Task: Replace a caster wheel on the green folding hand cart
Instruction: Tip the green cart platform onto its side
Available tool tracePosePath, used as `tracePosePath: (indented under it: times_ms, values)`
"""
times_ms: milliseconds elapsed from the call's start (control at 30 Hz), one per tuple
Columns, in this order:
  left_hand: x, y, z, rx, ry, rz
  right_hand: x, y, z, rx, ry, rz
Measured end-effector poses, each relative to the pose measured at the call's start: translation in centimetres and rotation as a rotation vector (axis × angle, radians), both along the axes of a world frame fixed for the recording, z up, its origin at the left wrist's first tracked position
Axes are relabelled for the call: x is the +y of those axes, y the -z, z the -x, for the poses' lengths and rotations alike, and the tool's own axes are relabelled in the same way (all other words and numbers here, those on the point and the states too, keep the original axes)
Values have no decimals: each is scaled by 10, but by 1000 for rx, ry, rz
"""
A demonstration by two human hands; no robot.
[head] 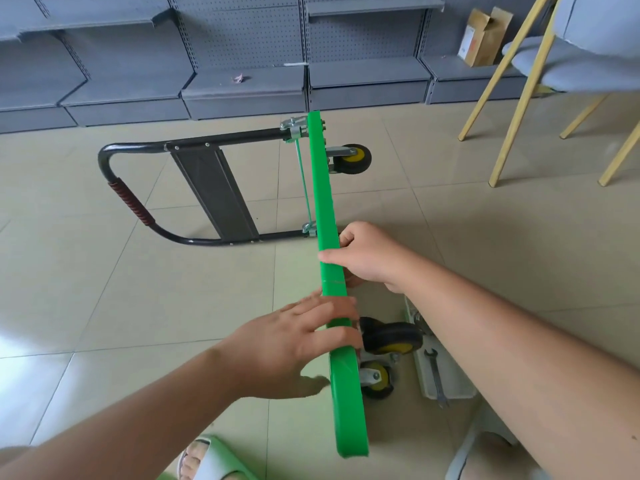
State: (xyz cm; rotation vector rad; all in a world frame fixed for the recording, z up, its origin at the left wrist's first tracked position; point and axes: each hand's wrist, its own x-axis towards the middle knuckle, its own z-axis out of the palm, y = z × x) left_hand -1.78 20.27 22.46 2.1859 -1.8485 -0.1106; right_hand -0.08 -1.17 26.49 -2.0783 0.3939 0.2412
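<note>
We are steadying the green hand cart (329, 209), which is standing on its long edge on the tiled floor (138, 306) and running from near to far down the middle of the view. Its black handle (138, 202) is lying folded out flat to the left, and the underside is facing right.

Our right hand (363, 258) is gripping the top edge about midway along, with the thumb hooked over the green rim and the fingers curling down the right side. Our left hand (304, 337) is resting nearer to us on the same edge. Its fingers are lying almost straight across the edge and the thumb is spread against the left face. It is slightly blurred, so we are not calling it a firm grasp.

Three wheels are showing on the underside: a far caster (353, 159), a near caster (391, 336) just past our left fingertips, and a lower caster (375, 377) beneath it. Any fourth is hidden.

A wrench (435, 375) is lying in a white tray (457, 382) on the floor just right of the near wheels, and neither hand is touching it.

We are judging this as positioning for access. No loose spare is showing, and we cannot tell whether any wheel has been swapped. If none has, unbolting, fitting, tightening and righting the cart are all remaining.
</note>
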Motion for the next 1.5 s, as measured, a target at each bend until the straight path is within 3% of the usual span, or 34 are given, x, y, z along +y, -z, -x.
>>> tracePosePath:
  times_ms: [100,233,467,733,867,967,1033,1333,1500]
  values:
    - [2,-6,10,190,-164,87,-11,-3,9,4,9,-60]
    - [-16,-17,29,464,-566,268,-24,-5,28,18,-14,-65]
    - [-54,-25,35,725,-914,138,-54,8,52,69,-7,-18]
    - [-55,-14,27,1084,-865,258,-90,63,54,173,101,6]
    - [-59,-5,26,1174,-861,329,-109,108,55,293,168,19]
    - [-63,-1,25,1199,-867,357,-122,140,57,434,154,185]
    - [-68,0,24,1216,-880,374,-132,163,61,504,148,176]
    - [-84,-4,15,1197,-871,381,-155,259,87,647,4,448]
    - [-86,-5,16,1150,-852,381,-156,307,111,746,80,451]
